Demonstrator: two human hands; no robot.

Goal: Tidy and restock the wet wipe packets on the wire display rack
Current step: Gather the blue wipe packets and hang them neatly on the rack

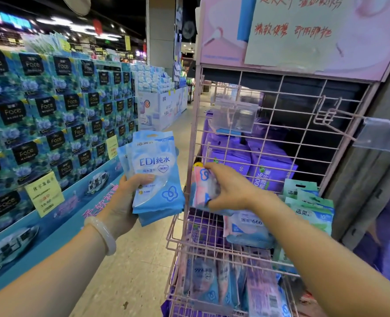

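My left hand (130, 197) grips a stack of light blue wet wipe packets (155, 170), held upright left of the pink wire display rack (288, 124). At the rack's left edge, my right hand (228, 186) is closed on a pink and blue wipe packet (204, 186), about level with the middle basket. Purple wipe packs (258, 161) lie on the shelf behind the grid. Green packets (310, 202) hang at the right. Blue and pink packets (214, 282) fill the lower wire basket.
A tall wall of blue tissue packs (52, 115) with yellow price tags stands on the left. Beige aisle floor (134, 271) runs between it and the rack. Bare pink hooks with clear label holders (235, 115) jut from the upper grid. A pink sign (292, 30) tops the rack.
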